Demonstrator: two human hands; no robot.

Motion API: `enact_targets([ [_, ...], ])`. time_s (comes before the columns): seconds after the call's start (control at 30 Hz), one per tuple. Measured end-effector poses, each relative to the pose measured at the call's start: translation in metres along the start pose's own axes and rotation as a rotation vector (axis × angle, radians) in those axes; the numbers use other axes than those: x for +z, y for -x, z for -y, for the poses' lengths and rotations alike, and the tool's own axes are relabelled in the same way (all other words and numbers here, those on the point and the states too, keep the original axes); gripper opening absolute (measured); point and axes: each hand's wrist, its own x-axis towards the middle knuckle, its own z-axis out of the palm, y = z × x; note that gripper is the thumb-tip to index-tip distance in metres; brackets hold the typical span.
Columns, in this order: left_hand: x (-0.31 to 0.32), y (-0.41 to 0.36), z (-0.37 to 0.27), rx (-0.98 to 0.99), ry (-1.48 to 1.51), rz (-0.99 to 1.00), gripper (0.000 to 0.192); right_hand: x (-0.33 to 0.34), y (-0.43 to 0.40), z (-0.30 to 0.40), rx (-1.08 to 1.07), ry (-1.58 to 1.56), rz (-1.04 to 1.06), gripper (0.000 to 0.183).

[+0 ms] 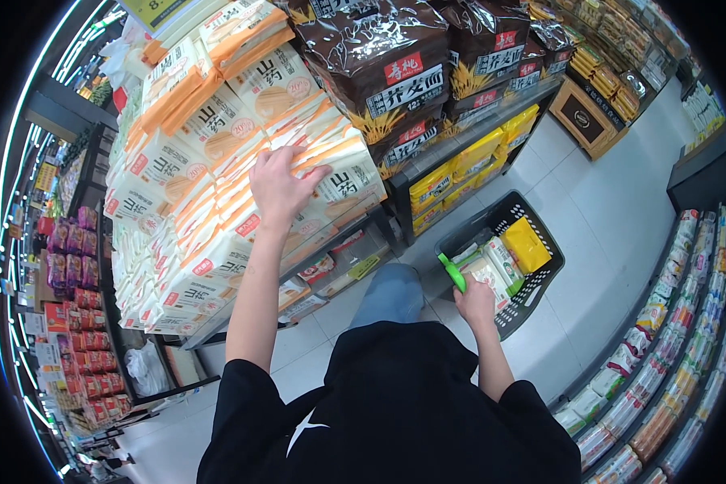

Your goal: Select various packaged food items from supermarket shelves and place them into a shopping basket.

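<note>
My left hand (283, 184) rests on a row of white-and-orange noodle packs (348, 175), thumb and index finger apart over their upper edges. No pack is lifted from the row. More of the same packs (212, 124) are stacked flat behind it. Low at my right side, my right hand (477, 299) is closed around the green handle (454, 273) of a black plastic shopping basket (511, 317). Inside the basket lie a yellow pack (525, 244) and a white-and-green pack (501, 263), beside a further pale pack partly covered by my hand.
Dark brown buckwheat noodle bundles (393, 72) stand beside the white packs, above a shelf of yellow packs (475, 157). A cardboard display box (587, 115) sits farther along the aisle. Curved shelves of packaged goods (647, 357) line the right. Red packs (94, 357) hang at far left.
</note>
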Motion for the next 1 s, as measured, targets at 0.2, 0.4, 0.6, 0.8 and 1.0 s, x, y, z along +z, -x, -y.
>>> enact_targets([
  [0.2, 0.003, 0.002, 0.000, 0.005, 0.043, -0.021, 0.049, -0.002, 0.001, 0.003, 0.008, -0.027, -0.012, 0.032],
  [0.4, 0.000, 0.000, 0.002, 0.000, 0.102, -0.055, 0.046, -0.001, -0.002, 0.007, 0.035, -0.028, 0.016, 0.033],
  [0.6, 0.004, 0.005, 0.012, 0.027, 0.065, -0.103, 0.046, 0.004, -0.003, 0.003, -0.031, -0.022, 0.010, 0.033],
  [0.8, 0.005, 0.007, 0.007, 0.025, 0.114, -0.152, 0.050, 0.011, 0.003, -0.004, -0.035, -0.042, -0.028, 0.032],
  [1.0, 0.008, 0.009, 0.017, 0.037, 0.055, -0.146, 0.051, 0.005, -0.001, 0.006, -0.025, 0.006, -0.002, 0.030],
])
